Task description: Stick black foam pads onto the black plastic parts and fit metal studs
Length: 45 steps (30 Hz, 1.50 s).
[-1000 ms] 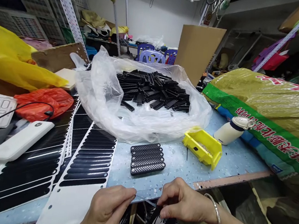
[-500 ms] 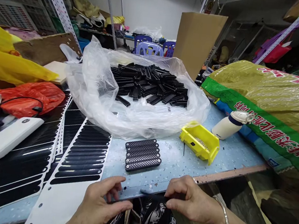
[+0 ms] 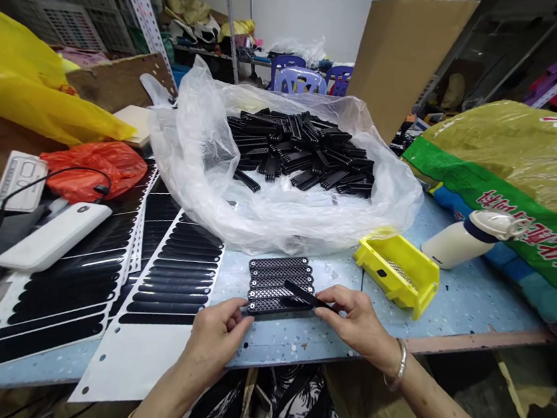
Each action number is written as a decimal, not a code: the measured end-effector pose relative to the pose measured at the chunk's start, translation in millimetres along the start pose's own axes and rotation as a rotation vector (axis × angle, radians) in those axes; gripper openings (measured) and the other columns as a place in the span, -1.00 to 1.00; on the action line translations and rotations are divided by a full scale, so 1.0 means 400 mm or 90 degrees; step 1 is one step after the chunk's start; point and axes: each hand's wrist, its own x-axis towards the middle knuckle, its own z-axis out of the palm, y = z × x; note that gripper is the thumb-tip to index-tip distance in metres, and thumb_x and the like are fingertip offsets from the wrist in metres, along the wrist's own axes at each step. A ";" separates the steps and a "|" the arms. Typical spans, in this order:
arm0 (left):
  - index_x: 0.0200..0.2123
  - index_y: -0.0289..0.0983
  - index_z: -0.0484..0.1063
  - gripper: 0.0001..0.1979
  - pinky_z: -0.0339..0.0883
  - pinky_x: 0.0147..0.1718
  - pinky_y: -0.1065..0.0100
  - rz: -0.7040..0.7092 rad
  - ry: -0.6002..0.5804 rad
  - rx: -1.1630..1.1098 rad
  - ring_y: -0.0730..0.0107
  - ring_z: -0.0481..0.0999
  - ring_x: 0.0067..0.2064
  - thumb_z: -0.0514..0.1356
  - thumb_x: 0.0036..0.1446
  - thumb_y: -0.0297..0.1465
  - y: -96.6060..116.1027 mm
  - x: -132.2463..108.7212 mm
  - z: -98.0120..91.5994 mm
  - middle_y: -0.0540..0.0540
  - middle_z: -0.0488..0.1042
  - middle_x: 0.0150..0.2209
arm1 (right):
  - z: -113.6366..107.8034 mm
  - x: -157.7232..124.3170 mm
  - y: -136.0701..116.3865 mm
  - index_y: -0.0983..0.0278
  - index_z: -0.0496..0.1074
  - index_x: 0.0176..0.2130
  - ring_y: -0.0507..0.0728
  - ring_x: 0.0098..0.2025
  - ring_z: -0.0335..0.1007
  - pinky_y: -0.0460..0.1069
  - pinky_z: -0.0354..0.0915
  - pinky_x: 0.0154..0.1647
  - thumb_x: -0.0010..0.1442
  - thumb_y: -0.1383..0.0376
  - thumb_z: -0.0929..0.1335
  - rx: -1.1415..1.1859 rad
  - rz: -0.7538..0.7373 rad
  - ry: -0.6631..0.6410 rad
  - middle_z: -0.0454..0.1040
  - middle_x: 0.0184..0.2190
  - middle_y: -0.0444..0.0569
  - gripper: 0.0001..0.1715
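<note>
A row of several flat black pieces with a diamond-mesh surface and small metal eyelets at the ends (image 3: 281, 278) lies side by side on the blue speckled table (image 3: 288, 344). My right hand (image 3: 359, 322) pinches a slim black strip (image 3: 302, 293) between thumb and fingers, its far end slanting over the right part of the row. At the row's near left corner is my left hand (image 3: 218, 330), thumb and forefinger slightly apart with nothing visible between them. Whether its fingertips touch the corner I cannot tell.
Behind the row, a clear plastic bag (image 3: 276, 225) lies open around a heap of black pieces (image 3: 310, 149). A yellow bin (image 3: 391, 282) with small metal parts and a white bottle (image 3: 461, 240) stand right. Sheets of black strips (image 3: 171, 270) and a white device (image 3: 54, 237) lie left.
Both hands have moved up from the table's front edge to the row of black pieces. The strip in my right hand has come over the row. The view has shifted slightly.
</note>
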 end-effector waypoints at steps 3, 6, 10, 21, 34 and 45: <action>-0.31 -0.25 0.56 -0.80 0.29 -0.56 0.42 -0.013 -0.013 -0.043 0.44 0.42 -0.60 0.21 -0.03 -0.36 -0.002 -0.001 0.003 0.06 0.46 -0.61 | 0.010 -0.009 -0.011 0.26 0.52 -0.34 0.10 -0.37 0.45 -0.03 0.35 -0.36 0.13 0.26 0.36 -0.013 -0.026 -0.005 0.55 -0.41 -0.04 -0.85; -0.30 -0.26 0.55 -0.81 0.27 -0.60 0.44 -0.055 -0.062 -0.102 0.46 0.41 -0.62 0.21 -0.01 -0.36 -0.010 -0.012 0.000 0.07 0.43 -0.61 | 0.003 -0.026 -0.033 0.26 0.52 -0.34 0.10 -0.38 0.45 -0.03 0.37 -0.35 0.14 0.26 0.35 -0.026 -0.042 -0.039 0.53 -0.43 -0.04 -0.85; -0.29 -0.28 0.54 -0.80 0.30 -0.61 0.46 -0.103 -0.089 -0.184 0.49 0.42 -0.62 0.25 -0.05 -0.39 -0.014 -0.034 -0.011 0.08 0.42 -0.60 | -0.007 -0.050 -0.054 0.26 0.54 -0.30 0.11 -0.36 0.48 -0.03 0.40 -0.35 0.16 0.31 0.35 -0.077 -0.069 -0.080 0.55 -0.38 0.00 -0.85; -0.21 -0.40 0.50 -0.63 0.23 -0.79 0.54 -0.229 -0.121 -0.457 0.55 0.36 -0.73 0.31 -0.14 -0.34 0.017 -0.032 -0.005 0.06 0.41 -0.62 | 0.039 -0.025 -0.113 0.33 0.53 -0.25 0.19 -0.29 0.50 0.06 0.45 -0.26 0.23 0.42 0.24 -0.237 -0.257 -0.081 0.56 -0.29 0.16 -0.73; -0.19 -0.39 0.47 -0.69 0.26 -0.76 0.56 -0.226 -0.137 -0.453 0.51 0.45 -0.65 0.26 -0.05 -0.38 -0.006 -0.035 0.005 0.06 0.41 -0.59 | 0.069 -0.017 -0.109 0.36 0.51 -0.25 0.17 -0.29 0.46 0.05 0.37 -0.21 0.21 0.45 0.28 -0.298 -0.235 -0.153 0.54 -0.30 0.14 -0.79; -0.21 -0.40 0.48 -0.69 0.26 -0.76 0.57 -0.239 -0.131 -0.446 0.51 0.45 -0.65 0.27 -0.07 -0.38 0.003 -0.035 -0.001 0.05 0.41 -0.58 | 0.073 -0.006 -0.107 0.36 0.47 -0.33 0.16 -0.33 0.41 0.04 0.25 -0.30 0.24 0.45 0.25 -0.310 -0.219 -0.213 0.49 -0.38 0.07 -0.79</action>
